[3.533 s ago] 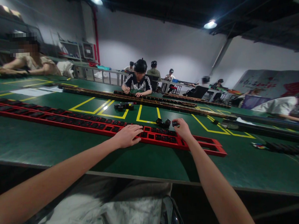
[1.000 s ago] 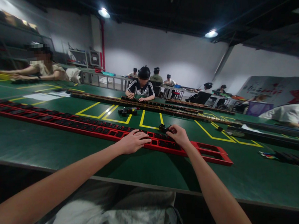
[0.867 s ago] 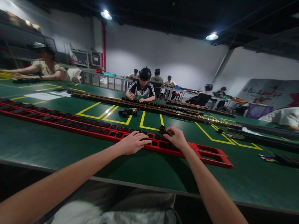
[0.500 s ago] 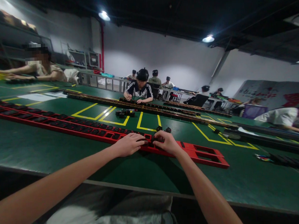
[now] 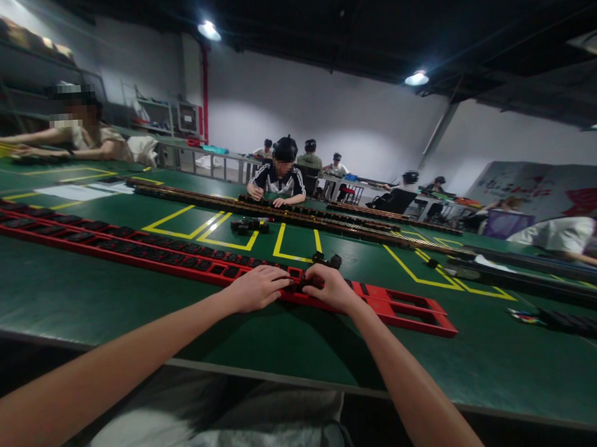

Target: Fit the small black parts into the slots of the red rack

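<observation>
A long red rail [image 5: 130, 253] with rows of slots runs across the green table [image 5: 82, 295], most slots filled with small black parts. My left hand [image 5: 259, 287] lies flat on the rail with its fingers stretched out, pressing it down. Just to its right, my right hand [image 5: 332, 290] is curled over the rail, its fingertips pinched on a small black part [image 5: 298, 285] at a slot. The rail's right end [image 5: 407, 306] has open slots. A few loose black parts [image 5: 326, 257] lie just behind the rail.
Another cluster of black parts [image 5: 248, 224] sits inside yellow floor-tape lines [image 5: 198, 225]. A dark rail [image 5: 328, 215] runs along the far side, where a person [image 5: 279, 178] works. Other people sit at the far left [image 5: 78, 131] and right [image 5: 564, 233].
My right hand came back from the loose parts behind the rail and moved left onto the rail, close to my left hand. My left hand stayed put.
</observation>
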`<state>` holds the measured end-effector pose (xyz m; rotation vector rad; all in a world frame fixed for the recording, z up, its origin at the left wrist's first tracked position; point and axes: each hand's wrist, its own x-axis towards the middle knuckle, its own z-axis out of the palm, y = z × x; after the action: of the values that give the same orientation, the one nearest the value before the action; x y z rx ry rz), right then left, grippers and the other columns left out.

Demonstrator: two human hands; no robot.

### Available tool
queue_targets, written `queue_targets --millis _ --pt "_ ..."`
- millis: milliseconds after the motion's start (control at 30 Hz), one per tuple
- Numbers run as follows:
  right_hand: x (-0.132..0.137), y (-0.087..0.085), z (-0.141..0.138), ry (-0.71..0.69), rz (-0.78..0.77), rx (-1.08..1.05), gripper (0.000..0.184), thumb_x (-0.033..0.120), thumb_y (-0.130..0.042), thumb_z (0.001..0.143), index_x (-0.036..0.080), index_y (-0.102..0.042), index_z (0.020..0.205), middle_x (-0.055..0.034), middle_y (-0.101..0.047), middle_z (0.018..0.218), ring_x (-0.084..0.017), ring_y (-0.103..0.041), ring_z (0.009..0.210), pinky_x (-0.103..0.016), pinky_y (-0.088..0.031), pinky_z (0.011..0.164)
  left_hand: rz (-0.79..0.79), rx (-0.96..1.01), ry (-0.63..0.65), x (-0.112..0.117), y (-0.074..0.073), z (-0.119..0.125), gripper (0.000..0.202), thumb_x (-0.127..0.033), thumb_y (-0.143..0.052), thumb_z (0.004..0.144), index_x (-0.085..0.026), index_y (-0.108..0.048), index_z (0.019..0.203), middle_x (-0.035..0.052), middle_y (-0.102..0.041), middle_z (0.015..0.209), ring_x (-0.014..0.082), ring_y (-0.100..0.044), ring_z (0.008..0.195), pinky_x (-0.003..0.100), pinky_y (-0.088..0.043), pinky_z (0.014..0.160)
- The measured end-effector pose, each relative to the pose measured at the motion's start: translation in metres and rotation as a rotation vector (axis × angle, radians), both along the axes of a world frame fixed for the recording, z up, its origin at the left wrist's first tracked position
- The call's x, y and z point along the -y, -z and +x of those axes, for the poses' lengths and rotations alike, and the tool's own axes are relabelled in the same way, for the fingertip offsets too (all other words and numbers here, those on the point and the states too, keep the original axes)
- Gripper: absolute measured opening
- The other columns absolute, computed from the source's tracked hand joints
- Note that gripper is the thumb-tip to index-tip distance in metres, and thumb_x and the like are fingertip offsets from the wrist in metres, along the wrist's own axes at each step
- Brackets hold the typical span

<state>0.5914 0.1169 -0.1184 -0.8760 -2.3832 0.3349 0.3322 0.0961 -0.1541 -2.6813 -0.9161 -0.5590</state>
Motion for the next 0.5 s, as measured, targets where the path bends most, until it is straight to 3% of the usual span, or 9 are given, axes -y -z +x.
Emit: queue_targets --millis 500 --pt "0.0059 -0.0018 -0.0062 0.001 0.001 0.019 0.016 0.019 -0.074 0.077 0.018 -0.064 0.089 -0.0029 -0.064 0.087 -0.016 -0.059 0.078 -0.028 -0.048 0.072 0.008 0.028 0.013 -0.0014 0.0033 -0.0012 0.038 -0.026 -0.049 0.095 -0.019 -0.057 0.132 0.0116 -0.058 0.136 0.0271 -0.054 0.123 0.046 -0.042 0.106"
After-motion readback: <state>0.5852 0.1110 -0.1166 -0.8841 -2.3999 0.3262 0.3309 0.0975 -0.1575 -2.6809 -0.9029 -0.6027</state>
